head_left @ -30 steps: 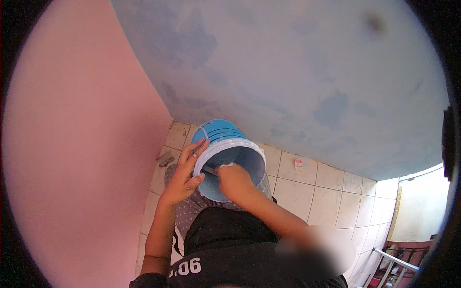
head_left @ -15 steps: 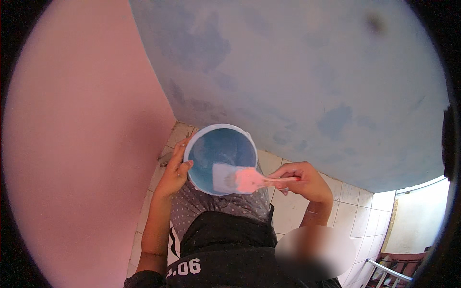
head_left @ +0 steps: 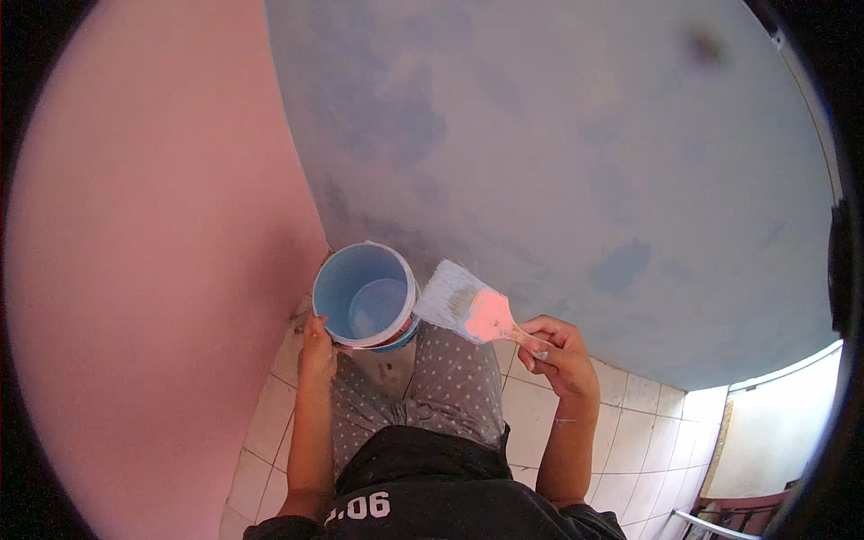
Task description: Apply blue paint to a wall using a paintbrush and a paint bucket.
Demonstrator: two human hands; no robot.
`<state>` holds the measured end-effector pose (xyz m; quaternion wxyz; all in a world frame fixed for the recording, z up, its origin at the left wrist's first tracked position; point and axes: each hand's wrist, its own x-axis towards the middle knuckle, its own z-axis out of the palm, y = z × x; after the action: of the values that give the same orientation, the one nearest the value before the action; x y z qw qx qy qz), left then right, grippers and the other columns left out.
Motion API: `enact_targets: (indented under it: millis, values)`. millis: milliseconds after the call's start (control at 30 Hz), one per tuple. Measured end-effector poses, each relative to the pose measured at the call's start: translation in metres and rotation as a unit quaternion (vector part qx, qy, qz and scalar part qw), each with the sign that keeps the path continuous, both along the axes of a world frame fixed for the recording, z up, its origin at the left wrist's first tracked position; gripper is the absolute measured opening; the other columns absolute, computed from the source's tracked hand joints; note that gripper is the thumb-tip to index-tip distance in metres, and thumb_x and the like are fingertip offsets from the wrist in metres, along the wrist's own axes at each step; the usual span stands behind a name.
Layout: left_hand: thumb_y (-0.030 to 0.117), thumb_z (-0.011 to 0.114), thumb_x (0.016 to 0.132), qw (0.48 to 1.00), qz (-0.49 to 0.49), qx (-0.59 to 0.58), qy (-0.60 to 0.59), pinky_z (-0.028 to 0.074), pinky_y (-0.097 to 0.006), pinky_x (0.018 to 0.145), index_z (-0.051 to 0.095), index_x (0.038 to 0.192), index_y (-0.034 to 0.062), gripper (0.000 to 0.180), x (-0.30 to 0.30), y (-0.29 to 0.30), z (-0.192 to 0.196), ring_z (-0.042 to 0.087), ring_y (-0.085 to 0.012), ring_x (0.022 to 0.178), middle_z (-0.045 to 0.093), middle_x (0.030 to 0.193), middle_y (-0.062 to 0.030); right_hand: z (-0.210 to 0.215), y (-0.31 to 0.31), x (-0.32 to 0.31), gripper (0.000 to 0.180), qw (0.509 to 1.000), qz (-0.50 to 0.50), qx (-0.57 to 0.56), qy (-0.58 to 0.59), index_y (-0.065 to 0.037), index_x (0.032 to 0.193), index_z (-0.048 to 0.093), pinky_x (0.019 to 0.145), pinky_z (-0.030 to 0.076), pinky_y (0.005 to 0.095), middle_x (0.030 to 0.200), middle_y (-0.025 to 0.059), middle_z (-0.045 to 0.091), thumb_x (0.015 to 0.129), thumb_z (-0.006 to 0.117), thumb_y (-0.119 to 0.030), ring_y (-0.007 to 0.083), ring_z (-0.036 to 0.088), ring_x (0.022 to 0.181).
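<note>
My left hand (head_left: 317,349) grips the near left rim of a round paint bucket (head_left: 346,274), its thumb over the edge. The bucket has a white rim and blue inner walls, is tilted, and has pale blue paint (head_left: 379,304) at the bottom. In my right hand (head_left: 560,354) is a wide flat paintbrush (head_left: 490,315) with a pink handle, held by the narrow end. Its bristles are coated in pale paint and point up and left, just right of the bucket and in front of the grey-blue wall.
A pink wall (head_left: 162,270) rises on the left and meets the patchy grey-blue wall (head_left: 558,162) in a corner ahead. Pale floor tiles (head_left: 531,409) lie around my legs in dotted grey trousers (head_left: 459,378). At lower right are a whitish panel (head_left: 765,441) and a metal rail (head_left: 720,524).
The paintbrush has come out from over the bucket, with its bristles now turned upward. The bucket has shifted left and tilts more, and my left hand has moved down slightly with it.
</note>
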<state>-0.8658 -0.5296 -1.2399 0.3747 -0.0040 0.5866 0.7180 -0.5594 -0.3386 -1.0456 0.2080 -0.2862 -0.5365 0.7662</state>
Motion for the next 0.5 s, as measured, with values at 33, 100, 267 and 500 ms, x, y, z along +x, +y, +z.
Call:
enact_targets:
  millis: [33, 100, 267, 500]
  values:
    - [0.033, 0.040, 0.100, 0.999, -0.020, 0.000, 0.031, 0.051, -0.043, 0.074, 0.044, 0.129, 0.0054, 0.040, 0.000, 0.004, 0.001, 0.056, -0.0242, 0.103, 0.054, 0.121, -0.0116, 0.003, 0.002, -0.001, 0.026, 1.000, 0.005, 0.011, -0.006, 0.001, 0.103, 0.063, 0.052, 0.036, 0.0222, 0.075, 0.0036, 0.061, 0.083, 0.069, -0.015, 0.0106, 0.053, 0.063]
    - [0.031, 0.040, 0.100, 0.999, 0.010, 0.003, 0.054, 0.053, -0.042, 0.072, 0.044, 0.130, 0.0066, 0.039, 0.006, 0.015, -0.024, 0.056, -0.0248, 0.103, 0.054, 0.122, -0.0113, 0.010, 0.000, -0.002, 0.025, 1.000, -0.003, 0.018, 0.013, 0.002, 0.103, 0.062, 0.049, 0.033, 0.0216, 0.074, 0.0047, 0.061, 0.083, 0.068, -0.013, 0.0109, 0.052, 0.060]
    - [0.026, 0.044, 0.098, 0.998, 0.052, -0.012, 0.039, 0.057, -0.042, 0.068, 0.041, 0.136, 0.0118, 0.041, 0.017, 0.043, -0.124, 0.056, -0.0294, 0.108, 0.052, 0.127, -0.0115, 0.016, -0.013, -0.009, 0.024, 0.998, -0.043, 0.036, 0.002, 0.002, 0.105, 0.063, 0.047, 0.029, 0.0205, 0.074, 0.0057, 0.061, 0.085, 0.067, -0.012, 0.0100, 0.050, 0.058]
    - [0.020, 0.043, 0.095, 0.999, 0.029, 0.011, -0.029, 0.059, -0.046, 0.061, 0.032, 0.144, 0.0206, 0.051, 0.031, 0.024, -0.190, 0.056, -0.0347, 0.109, 0.047, 0.133, -0.0118, 0.001, -0.022, -0.025, 0.028, 0.990, -0.056, 0.113, -0.067, -0.001, 0.111, 0.064, 0.048, 0.027, 0.0190, 0.074, 0.0044, 0.062, 0.087, 0.066, -0.014, 0.0051, 0.049, 0.059]
